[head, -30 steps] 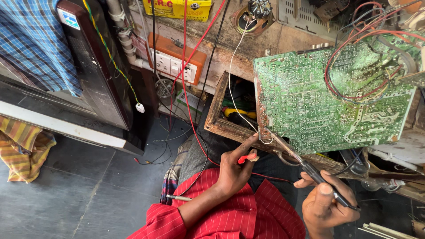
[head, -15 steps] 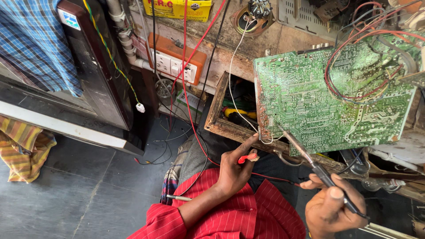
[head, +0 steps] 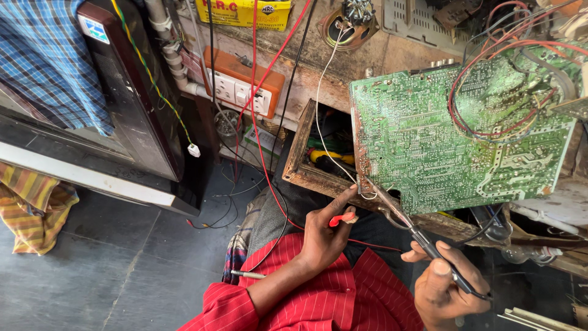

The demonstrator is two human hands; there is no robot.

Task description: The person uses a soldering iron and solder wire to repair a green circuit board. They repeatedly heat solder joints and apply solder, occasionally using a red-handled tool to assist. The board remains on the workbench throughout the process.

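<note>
My left hand (head: 323, 238) pinches a small red-tipped probe (head: 342, 219) just below the lower left corner of a green circuit board (head: 441, 135). My right hand (head: 450, 289) grips the black handle of a slim metal-tipped tool (head: 422, 236), like a soldering iron. Its tip touches the same board corner, beside a thin white wire (head: 323, 122). The board stands tilted on a workbench, solder side facing me, with red and black wires (head: 490, 79) looped over its right part. Both my sleeves are red with stripes.
An open wooden drawer (head: 303, 165) with tools sits under the board. An orange switchboard (head: 245, 86), a speaker (head: 346, 24) and a yellow box (head: 245, 11) are on the wall. A black television (head: 141, 110) and checked cloth (head: 43, 61) stand left, above a grey tiled floor (head: 122, 270).
My right hand has shifted slightly down and right while the tool's tip stays at the board's corner. My left hand has barely moved.
</note>
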